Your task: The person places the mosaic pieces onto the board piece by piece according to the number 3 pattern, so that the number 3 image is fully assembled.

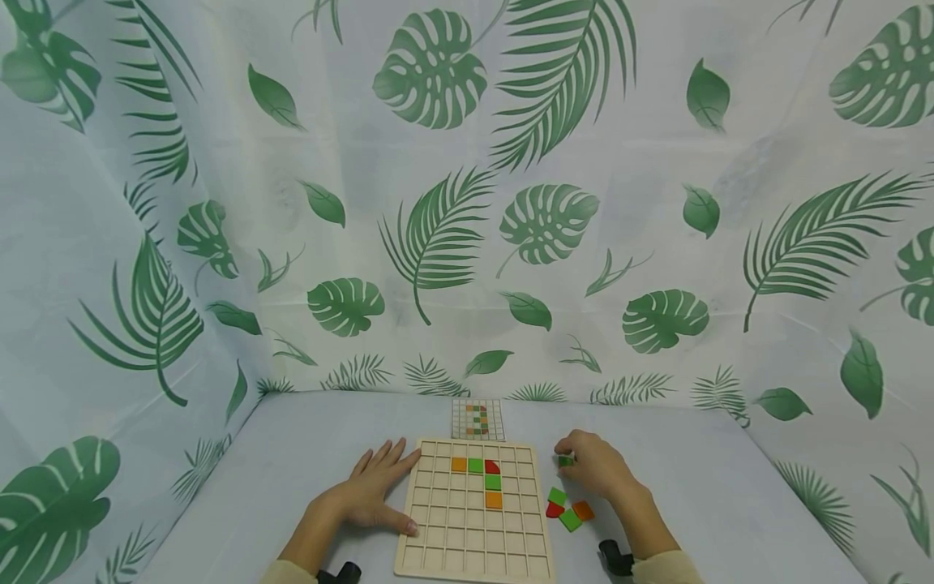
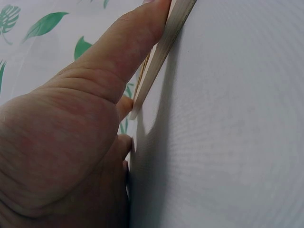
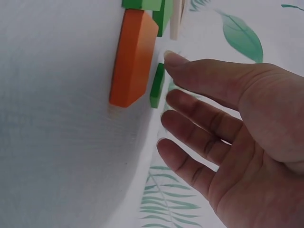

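A wooden grid board (image 1: 445, 539) carries a row of orange (image 1: 458, 464), green (image 1: 476, 465) and red (image 1: 492, 467) pieces, with green (image 1: 493, 483) and orange (image 1: 494, 500) below the red. The left hand (image 1: 372, 491), fingers spread, rests at the board's left edge; in the left wrist view its thumb (image 2: 128, 42) touches the side. Right of the board, the right hand (image 1: 594, 464) hovers with loosely bent fingers at a green piece (image 1: 565, 460). In the right wrist view that piece (image 3: 157, 86) lies just beside the thumb tip of the hand (image 3: 228, 114); the index finger is mostly hidden.
Loose green (image 1: 557, 495), red (image 1: 554, 510), green (image 1: 571, 520) and orange (image 1: 583, 510) pieces lie right of the board. A small patterned grid card (image 1: 477, 419) is behind it. Leaf-print fabric (image 1: 467, 268) surrounds the table.
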`<act>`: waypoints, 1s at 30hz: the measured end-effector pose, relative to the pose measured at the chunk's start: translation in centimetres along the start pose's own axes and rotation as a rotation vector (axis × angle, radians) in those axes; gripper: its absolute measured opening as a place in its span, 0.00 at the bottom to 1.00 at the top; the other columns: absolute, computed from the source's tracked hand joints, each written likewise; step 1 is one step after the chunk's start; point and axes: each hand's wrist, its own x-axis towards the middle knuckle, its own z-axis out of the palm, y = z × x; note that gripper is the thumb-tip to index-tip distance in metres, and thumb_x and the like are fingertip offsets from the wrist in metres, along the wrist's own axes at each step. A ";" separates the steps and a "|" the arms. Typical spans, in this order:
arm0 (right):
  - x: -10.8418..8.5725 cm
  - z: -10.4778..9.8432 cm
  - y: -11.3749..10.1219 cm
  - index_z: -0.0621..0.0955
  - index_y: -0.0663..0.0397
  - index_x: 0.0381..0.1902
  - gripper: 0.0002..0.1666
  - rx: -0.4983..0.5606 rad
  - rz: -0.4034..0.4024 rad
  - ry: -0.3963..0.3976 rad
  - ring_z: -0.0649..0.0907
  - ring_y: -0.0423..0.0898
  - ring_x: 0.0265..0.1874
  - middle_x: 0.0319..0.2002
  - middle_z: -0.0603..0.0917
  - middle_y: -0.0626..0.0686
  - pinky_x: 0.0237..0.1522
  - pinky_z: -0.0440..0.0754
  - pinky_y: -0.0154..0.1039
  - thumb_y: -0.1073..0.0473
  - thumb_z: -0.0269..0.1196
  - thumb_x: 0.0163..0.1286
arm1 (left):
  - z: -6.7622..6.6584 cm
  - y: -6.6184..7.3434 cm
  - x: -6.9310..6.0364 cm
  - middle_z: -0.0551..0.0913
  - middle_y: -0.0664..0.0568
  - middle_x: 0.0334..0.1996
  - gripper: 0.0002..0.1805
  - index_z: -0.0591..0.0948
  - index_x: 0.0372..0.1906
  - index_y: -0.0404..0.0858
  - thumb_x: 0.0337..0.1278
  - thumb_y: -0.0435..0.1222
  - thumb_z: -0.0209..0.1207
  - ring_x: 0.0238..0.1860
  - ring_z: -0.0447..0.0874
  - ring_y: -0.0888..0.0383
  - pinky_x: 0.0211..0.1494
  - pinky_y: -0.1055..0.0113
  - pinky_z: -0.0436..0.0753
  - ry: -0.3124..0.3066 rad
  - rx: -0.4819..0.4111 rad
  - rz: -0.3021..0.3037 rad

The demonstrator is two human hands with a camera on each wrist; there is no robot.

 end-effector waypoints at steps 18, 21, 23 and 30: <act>0.1 0.3 0.2 0.88 0.53 0.36 0.09 -0.006 -0.006 -0.013 0.82 0.45 0.34 0.34 0.86 0.48 0.41 0.86 0.50 0.66 0.76 0.58 | 0.1 -0.2 0.1 0.44 0.40 0.85 0.70 0.56 0.84 0.50 0.35 0.71 0.74 0.86 0.36 0.37 0.83 0.32 0.36 0.002 -0.004 0.007; 0.1 0.4 0.2 0.88 0.54 0.37 0.09 0.010 -0.010 -0.013 0.81 0.45 0.34 0.34 0.85 0.49 0.42 0.87 0.50 0.67 0.76 0.58 | 0.2 -0.3 0.1 0.44 0.40 0.85 0.70 0.56 0.84 0.50 0.35 0.71 0.74 0.86 0.36 0.37 0.83 0.33 0.36 0.002 -0.003 0.005; 0.1 0.4 0.3 0.88 0.56 0.37 0.09 0.019 -0.007 -0.014 0.81 0.45 0.34 0.33 0.85 0.49 0.43 0.87 0.50 0.67 0.76 0.58 | 0.2 -0.3 0.1 0.45 0.40 0.85 0.70 0.56 0.84 0.50 0.35 0.71 0.74 0.86 0.36 0.37 0.83 0.33 0.36 0.004 -0.002 0.005; 0.2 0.5 0.3 0.86 0.53 0.33 0.09 0.017 -0.008 -0.008 0.79 0.44 0.31 0.30 0.82 0.47 0.40 0.86 0.47 0.67 0.77 0.58 | 0.1 -0.2 0.1 0.44 0.40 0.85 0.70 0.56 0.84 0.50 0.35 0.71 0.74 0.86 0.36 0.37 0.83 0.33 0.35 0.002 0.000 0.002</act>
